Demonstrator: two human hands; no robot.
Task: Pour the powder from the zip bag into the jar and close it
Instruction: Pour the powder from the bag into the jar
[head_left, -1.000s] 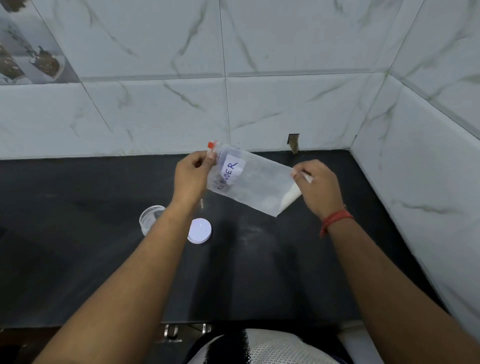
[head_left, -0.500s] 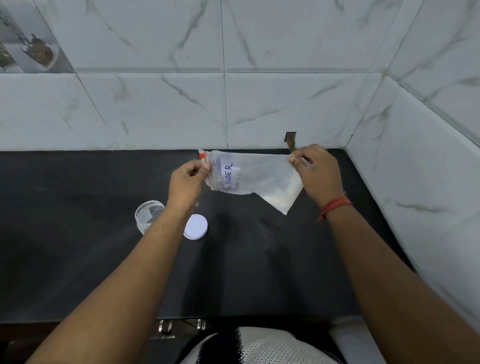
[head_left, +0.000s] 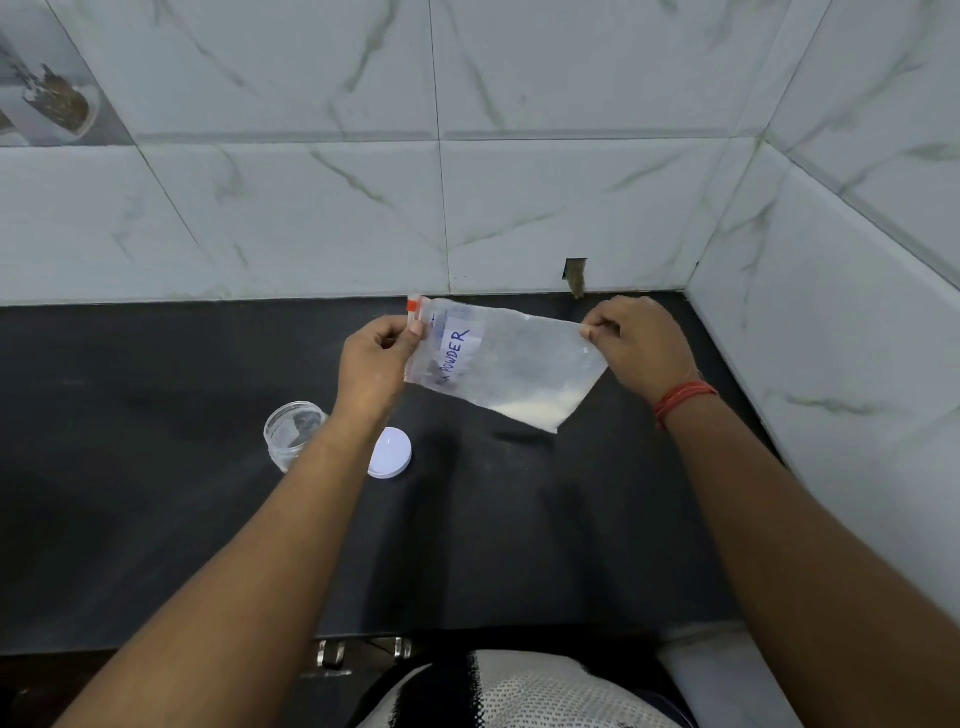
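Both hands held the bag (head_left: 498, 364) up above the counter (head_left: 156, 519), stretched between them. The left hand (head_left: 376, 364) pinched the bag's zip end at 9 o'clock, thumb and fingers closed on the strip just below its orange tab (head_left: 413, 303). The right hand (head_left: 641, 348) pinched the opposite top corner at 3 o'clock, fingertips closed tight on the plastic. The bag hung tilted, its free corner pointing down toward 5 o'clock, and the powder (head_left: 540, 410) had gathered as a pale wedge in that low corner. A white label (head_left: 457, 345) with blue lettering reading POWDER sat near the zip end. Whether the zip was sealed or parted could not be told.

The jar (head_left: 291, 431) stood open on the counter at 7 o'clock from the bag, partly hidden behind the left forearm. Its white lid (head_left: 392, 457) lay flat on the counter just right of that forearm, near the jar; the forearm hid the space between them, so contact could not be told. A red thread (head_left: 683, 397) circled the right wrist. Marbled wall tiles (head_left: 519, 208) rose behind the counter at 12 o'clock and along the 3 o'clock side.
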